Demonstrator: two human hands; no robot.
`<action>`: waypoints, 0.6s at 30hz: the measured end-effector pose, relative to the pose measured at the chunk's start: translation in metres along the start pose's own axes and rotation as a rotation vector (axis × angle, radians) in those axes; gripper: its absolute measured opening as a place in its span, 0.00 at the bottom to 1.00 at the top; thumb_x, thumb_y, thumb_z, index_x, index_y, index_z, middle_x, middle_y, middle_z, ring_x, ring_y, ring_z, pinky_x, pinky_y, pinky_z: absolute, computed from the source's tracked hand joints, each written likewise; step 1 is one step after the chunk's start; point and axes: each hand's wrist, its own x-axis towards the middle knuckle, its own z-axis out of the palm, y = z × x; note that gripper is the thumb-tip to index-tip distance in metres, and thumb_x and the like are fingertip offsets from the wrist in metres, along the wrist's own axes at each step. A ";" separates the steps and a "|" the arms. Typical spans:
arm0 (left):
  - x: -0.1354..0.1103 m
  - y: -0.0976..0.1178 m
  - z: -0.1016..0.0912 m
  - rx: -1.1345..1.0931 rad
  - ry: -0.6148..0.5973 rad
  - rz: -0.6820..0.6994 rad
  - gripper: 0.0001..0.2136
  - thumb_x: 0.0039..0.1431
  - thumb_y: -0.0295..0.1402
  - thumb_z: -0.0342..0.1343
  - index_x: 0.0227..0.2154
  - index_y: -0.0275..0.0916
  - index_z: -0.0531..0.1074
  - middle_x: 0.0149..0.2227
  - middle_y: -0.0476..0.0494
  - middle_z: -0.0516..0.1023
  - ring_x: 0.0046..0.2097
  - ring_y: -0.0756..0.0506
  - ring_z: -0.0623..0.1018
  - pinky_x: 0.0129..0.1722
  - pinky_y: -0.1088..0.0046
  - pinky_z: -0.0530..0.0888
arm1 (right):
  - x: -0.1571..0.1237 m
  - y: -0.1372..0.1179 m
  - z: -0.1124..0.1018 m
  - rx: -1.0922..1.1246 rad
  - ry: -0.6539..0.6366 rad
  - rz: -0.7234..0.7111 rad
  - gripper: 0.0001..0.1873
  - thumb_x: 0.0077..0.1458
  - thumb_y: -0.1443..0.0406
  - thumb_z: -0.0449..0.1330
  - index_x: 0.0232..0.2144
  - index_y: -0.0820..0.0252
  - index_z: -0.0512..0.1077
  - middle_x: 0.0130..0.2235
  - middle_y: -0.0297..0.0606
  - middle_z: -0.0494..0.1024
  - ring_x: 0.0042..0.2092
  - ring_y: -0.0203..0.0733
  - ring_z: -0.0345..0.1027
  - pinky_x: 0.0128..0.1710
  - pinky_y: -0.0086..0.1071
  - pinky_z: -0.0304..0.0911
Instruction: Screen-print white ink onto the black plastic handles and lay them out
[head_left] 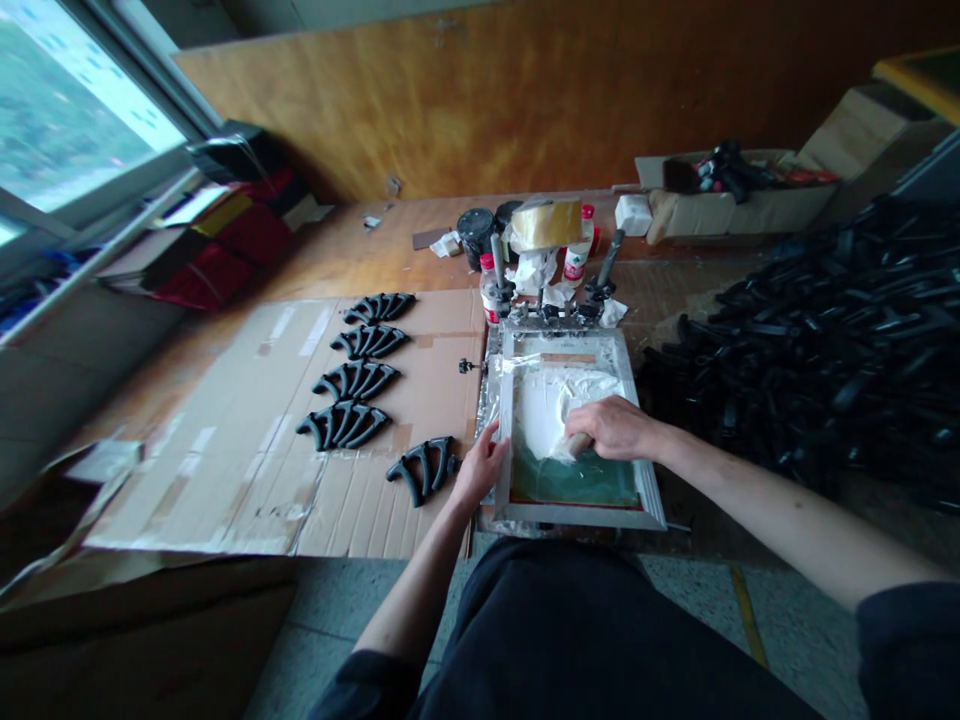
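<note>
A screen printing frame (649, 490) with a metal border lies in front of me, its green mesh partly covered by white ink (541, 408). My right hand (616, 428) is closed around the short handle of a squeegee (578, 444), above the ink; its blade is hard to make out. At the frame's left border, my left hand (484, 465) has its fingers curled against the edge, partly hidden. Just left of that hand, a black curved, ribbed part (422, 470) rests on the cardboard (247, 430). Several similar black parts (351, 426) form a column farther left.
Behind the frame stand clamps with upright posts (607, 262), bottles (576, 258), a dark tub (475, 236) and a tape-wrapped block (546, 222). A large heap of black parts (817, 340) fills the right side. A cardboard box (739, 212) sits at the back right.
</note>
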 end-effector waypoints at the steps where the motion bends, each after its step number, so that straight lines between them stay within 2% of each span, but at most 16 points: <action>1: 0.000 0.001 -0.001 0.002 -0.005 0.004 0.26 0.59 0.46 0.51 0.58 0.41 0.66 0.30 0.46 0.75 0.32 0.47 0.74 0.29 0.75 0.67 | 0.004 0.000 0.000 -0.003 0.042 0.049 0.12 0.47 0.75 0.57 0.30 0.54 0.74 0.33 0.30 0.77 0.37 0.39 0.71 0.32 0.28 0.58; 3: -0.001 0.002 -0.002 -0.004 -0.015 0.008 0.27 0.59 0.47 0.51 0.58 0.40 0.66 0.31 0.46 0.76 0.32 0.47 0.74 0.30 0.75 0.67 | 0.011 -0.002 0.007 -0.006 0.169 0.125 0.11 0.49 0.73 0.58 0.33 0.54 0.75 0.35 0.33 0.78 0.39 0.40 0.71 0.34 0.29 0.60; 5: -0.003 0.004 -0.003 -0.019 -0.017 0.006 0.27 0.59 0.48 0.52 0.58 0.39 0.66 0.30 0.46 0.76 0.31 0.47 0.74 0.29 0.75 0.67 | 0.009 -0.007 0.021 0.003 0.249 0.113 0.13 0.52 0.73 0.57 0.38 0.54 0.75 0.39 0.35 0.78 0.41 0.41 0.71 0.37 0.30 0.62; 7: -0.003 0.006 -0.002 -0.032 -0.010 -0.004 0.27 0.59 0.48 0.52 0.58 0.39 0.66 0.28 0.47 0.75 0.30 0.48 0.73 0.28 0.75 0.66 | 0.001 -0.011 0.032 0.022 0.243 0.058 0.14 0.52 0.73 0.57 0.41 0.55 0.75 0.40 0.35 0.78 0.41 0.40 0.71 0.37 0.30 0.63; 9: -0.004 0.008 -0.002 -0.038 -0.006 -0.020 0.27 0.58 0.47 0.53 0.57 0.39 0.67 0.27 0.48 0.74 0.28 0.48 0.72 0.28 0.75 0.66 | -0.004 -0.011 0.033 0.041 0.209 0.024 0.13 0.53 0.71 0.58 0.40 0.54 0.75 0.39 0.33 0.78 0.39 0.39 0.72 0.36 0.29 0.64; 12: -0.005 0.014 -0.005 -0.058 -0.027 -0.033 0.27 0.58 0.48 0.54 0.57 0.39 0.67 0.26 0.50 0.73 0.26 0.50 0.69 0.26 0.77 0.64 | 0.010 -0.004 0.017 0.051 0.240 0.083 0.11 0.55 0.68 0.61 0.41 0.51 0.75 0.38 0.31 0.78 0.38 0.39 0.72 0.36 0.29 0.65; 16: -0.015 0.034 -0.019 -0.192 -0.085 -0.012 0.32 0.56 0.50 0.55 0.61 0.41 0.62 0.23 0.53 0.70 0.22 0.53 0.64 0.22 0.79 0.60 | 0.048 0.018 -0.020 -0.009 0.403 0.250 0.28 0.54 0.65 0.64 0.57 0.46 0.66 0.47 0.35 0.77 0.43 0.43 0.72 0.40 0.34 0.67; 18: -0.023 0.050 -0.027 -0.314 -0.086 0.009 0.30 0.57 0.52 0.53 0.58 0.41 0.65 0.22 0.54 0.68 0.21 0.54 0.63 0.21 0.79 0.58 | 0.050 0.040 -0.041 -0.027 0.480 0.326 0.30 0.54 0.63 0.65 0.59 0.47 0.65 0.45 0.37 0.77 0.41 0.44 0.72 0.39 0.36 0.66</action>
